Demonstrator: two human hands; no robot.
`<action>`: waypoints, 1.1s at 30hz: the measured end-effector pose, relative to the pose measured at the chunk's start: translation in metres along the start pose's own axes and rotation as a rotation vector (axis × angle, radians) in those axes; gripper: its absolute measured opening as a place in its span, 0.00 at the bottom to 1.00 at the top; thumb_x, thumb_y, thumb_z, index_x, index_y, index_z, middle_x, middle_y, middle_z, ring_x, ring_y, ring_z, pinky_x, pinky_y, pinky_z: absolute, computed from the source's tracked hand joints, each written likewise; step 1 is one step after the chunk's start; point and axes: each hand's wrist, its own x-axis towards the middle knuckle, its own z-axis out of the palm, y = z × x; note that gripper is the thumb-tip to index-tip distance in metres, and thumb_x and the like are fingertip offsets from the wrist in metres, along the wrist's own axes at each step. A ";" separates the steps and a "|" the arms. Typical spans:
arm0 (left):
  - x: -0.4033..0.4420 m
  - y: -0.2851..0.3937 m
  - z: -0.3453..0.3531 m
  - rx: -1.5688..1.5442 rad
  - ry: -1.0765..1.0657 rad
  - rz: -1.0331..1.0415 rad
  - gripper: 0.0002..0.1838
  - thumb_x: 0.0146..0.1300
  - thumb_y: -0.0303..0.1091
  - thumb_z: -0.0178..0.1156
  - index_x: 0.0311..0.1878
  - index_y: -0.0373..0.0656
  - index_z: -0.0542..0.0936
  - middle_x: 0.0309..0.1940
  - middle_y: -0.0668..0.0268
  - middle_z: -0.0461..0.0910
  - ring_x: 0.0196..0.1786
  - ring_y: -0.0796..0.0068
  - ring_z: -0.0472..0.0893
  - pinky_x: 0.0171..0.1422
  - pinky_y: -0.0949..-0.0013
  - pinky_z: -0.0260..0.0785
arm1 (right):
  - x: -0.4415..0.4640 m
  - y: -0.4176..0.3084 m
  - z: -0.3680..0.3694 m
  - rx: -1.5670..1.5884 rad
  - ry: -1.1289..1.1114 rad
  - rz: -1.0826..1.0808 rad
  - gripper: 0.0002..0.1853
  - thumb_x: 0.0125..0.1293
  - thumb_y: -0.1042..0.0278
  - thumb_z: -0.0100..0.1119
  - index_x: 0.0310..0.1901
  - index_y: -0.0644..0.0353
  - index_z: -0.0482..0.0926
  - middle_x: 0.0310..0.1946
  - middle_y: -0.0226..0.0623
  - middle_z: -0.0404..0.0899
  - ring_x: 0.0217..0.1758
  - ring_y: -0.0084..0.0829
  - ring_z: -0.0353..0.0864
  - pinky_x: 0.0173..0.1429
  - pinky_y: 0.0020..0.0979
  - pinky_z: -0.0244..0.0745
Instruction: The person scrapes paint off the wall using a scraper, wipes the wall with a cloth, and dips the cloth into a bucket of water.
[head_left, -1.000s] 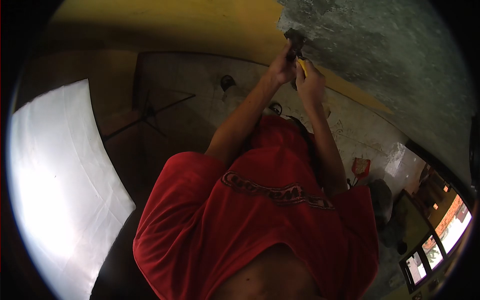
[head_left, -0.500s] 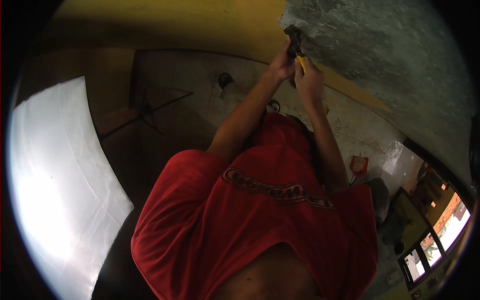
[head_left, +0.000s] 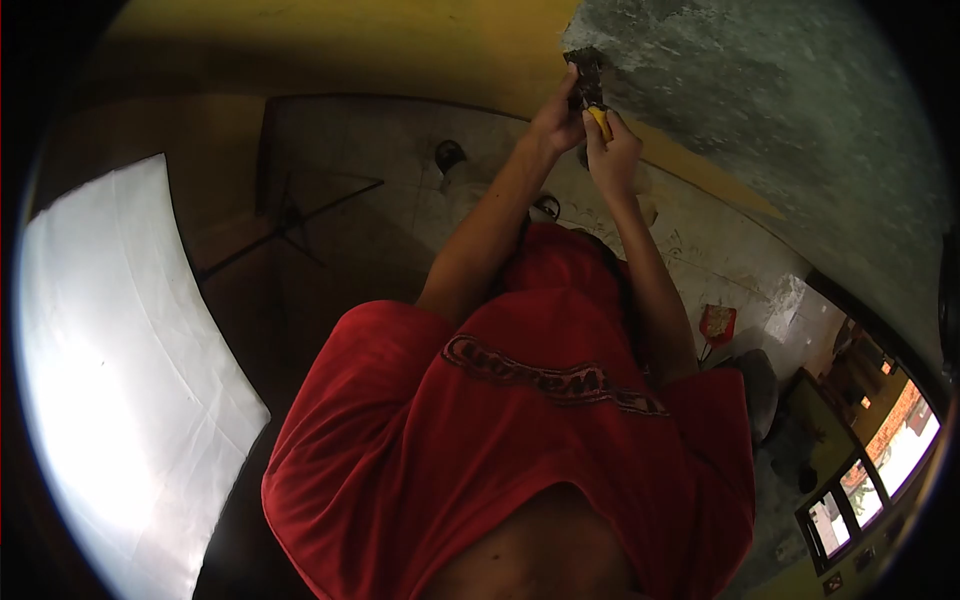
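Note:
A scraper with a yellow handle (head_left: 600, 122) and a dark, smeared blade (head_left: 588, 72) is up against the wall at the top. My right hand (head_left: 613, 158) is closed around the yellow handle. On the blade's left side is my left hand (head_left: 558, 122), its fingers closed against the dark part; the exact grip is partly hidden. The blade lies at the edge of a rough grey wall patch (head_left: 720, 90), where it meets yellow paint (head_left: 450, 50).
Below is a pale, dirty floor (head_left: 400, 210) with a dark round object (head_left: 449, 155) on it. A thin-legged dark stand (head_left: 295, 217) is at left, near a bright white sheet (head_left: 120, 350). A red dustpan (head_left: 717, 325) and windows (head_left: 850, 505) are at right.
Both hands have shifted slightly left and up with the scraper. The blade now shows flatter and wider against the wall, and the handle has turned a little.

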 end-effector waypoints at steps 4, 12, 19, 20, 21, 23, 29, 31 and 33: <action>-0.002 -0.007 0.007 -0.129 -0.069 -0.063 0.24 0.67 0.56 0.57 0.54 0.47 0.76 0.46 0.64 0.78 0.48 0.65 0.77 0.59 0.58 0.72 | 0.003 -0.013 -0.007 -0.165 -0.038 -0.017 0.13 0.67 0.62 0.59 0.34 0.65 0.76 0.23 0.49 0.78 0.28 0.51 0.80 0.31 0.41 0.72; -0.016 -0.001 0.024 -0.108 -0.019 -0.074 0.24 0.66 0.58 0.57 0.55 0.50 0.77 0.47 0.66 0.78 0.48 0.66 0.78 0.59 0.57 0.72 | 0.005 -0.016 -0.007 -0.153 -0.056 -0.032 0.13 0.67 0.62 0.59 0.33 0.65 0.76 0.23 0.51 0.78 0.28 0.52 0.80 0.31 0.42 0.72; -0.011 -0.012 0.034 -0.149 -0.020 0.043 0.24 0.69 0.57 0.54 0.52 0.45 0.76 0.44 0.63 0.78 0.47 0.65 0.78 0.55 0.57 0.73 | 0.013 -0.025 -0.018 -0.276 -0.071 -0.061 0.13 0.67 0.63 0.60 0.32 0.66 0.77 0.21 0.49 0.77 0.25 0.50 0.78 0.30 0.38 0.71; -0.012 -0.013 0.038 -0.205 -0.036 0.032 0.24 0.68 0.58 0.54 0.51 0.45 0.76 0.43 0.64 0.78 0.47 0.65 0.78 0.55 0.57 0.73 | 0.012 -0.026 -0.020 -0.278 -0.071 -0.060 0.13 0.67 0.63 0.60 0.32 0.66 0.77 0.21 0.49 0.77 0.25 0.50 0.78 0.30 0.38 0.71; -0.008 -0.012 0.033 -0.203 -0.041 0.033 0.24 0.68 0.58 0.54 0.51 0.45 0.76 0.43 0.64 0.78 0.47 0.65 0.78 0.55 0.57 0.73 | 0.014 -0.027 -0.020 -0.257 -0.090 -0.048 0.13 0.66 0.63 0.60 0.32 0.66 0.77 0.21 0.49 0.77 0.25 0.50 0.78 0.30 0.38 0.72; -0.006 -0.008 0.019 -0.121 -0.007 -0.002 0.26 0.68 0.59 0.54 0.53 0.44 0.75 0.45 0.63 0.78 0.48 0.64 0.77 0.56 0.56 0.73 | 0.012 -0.025 -0.017 -0.235 -0.106 -0.033 0.13 0.66 0.63 0.60 0.32 0.66 0.77 0.21 0.49 0.77 0.25 0.50 0.78 0.31 0.38 0.72; -0.018 -0.004 0.036 -0.049 0.007 0.063 0.27 0.70 0.59 0.50 0.57 0.46 0.74 0.53 0.60 0.77 0.56 0.62 0.76 0.65 0.55 0.69 | 0.019 -0.012 -0.010 -0.074 -0.056 -0.085 0.14 0.66 0.62 0.60 0.32 0.66 0.77 0.23 0.51 0.78 0.29 0.53 0.80 0.32 0.43 0.73; -0.018 -0.007 0.042 -0.118 -0.051 0.069 0.28 0.69 0.60 0.51 0.58 0.45 0.73 0.54 0.60 0.77 0.57 0.62 0.76 0.65 0.54 0.69 | 0.022 -0.021 -0.019 -0.301 -0.082 -0.098 0.15 0.66 0.61 0.60 0.32 0.66 0.76 0.24 0.52 0.77 0.29 0.53 0.80 0.33 0.44 0.73; -0.015 -0.008 0.041 -0.183 -0.109 0.075 0.29 0.68 0.60 0.51 0.58 0.45 0.73 0.55 0.60 0.76 0.58 0.62 0.75 0.65 0.54 0.69 | 0.021 -0.025 -0.020 -0.301 -0.098 -0.085 0.15 0.66 0.60 0.60 0.32 0.66 0.76 0.24 0.53 0.77 0.30 0.54 0.80 0.33 0.44 0.72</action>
